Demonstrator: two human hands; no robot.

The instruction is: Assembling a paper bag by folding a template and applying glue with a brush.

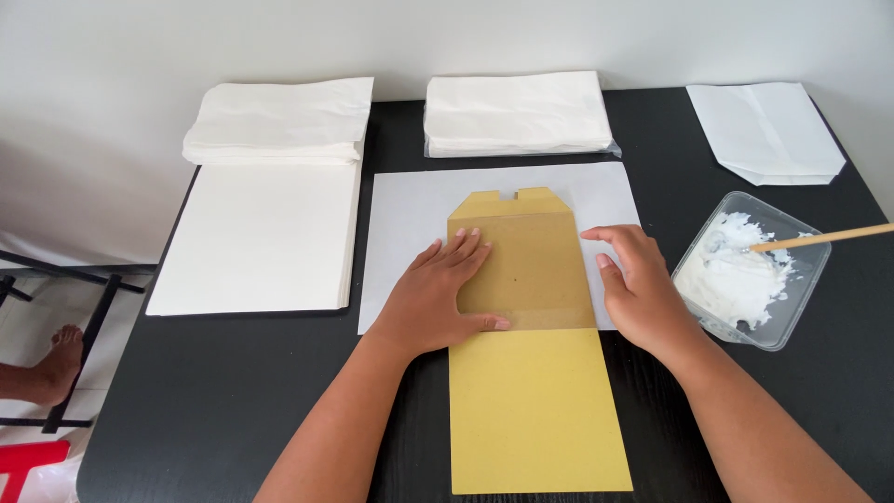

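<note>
Left hand (438, 298) flat, pressing brown folded panel (526, 275) at frame centre; right hand (638, 289) open at its edge. Yellow card (535, 410) below unfolded; paste tub (750, 270) right, untouched.

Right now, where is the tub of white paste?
In the head view, the clear tub of white paste sits on the black table, just beside the right hand.

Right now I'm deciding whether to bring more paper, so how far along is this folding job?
Done: finished white bags are stacked at the back. In hand: the left hand presses flat on the brown folded piece over a white sheet; the right hand holds its edge. Left: a thick pile of flat sheets and plenty of paste in the tub.
</note>
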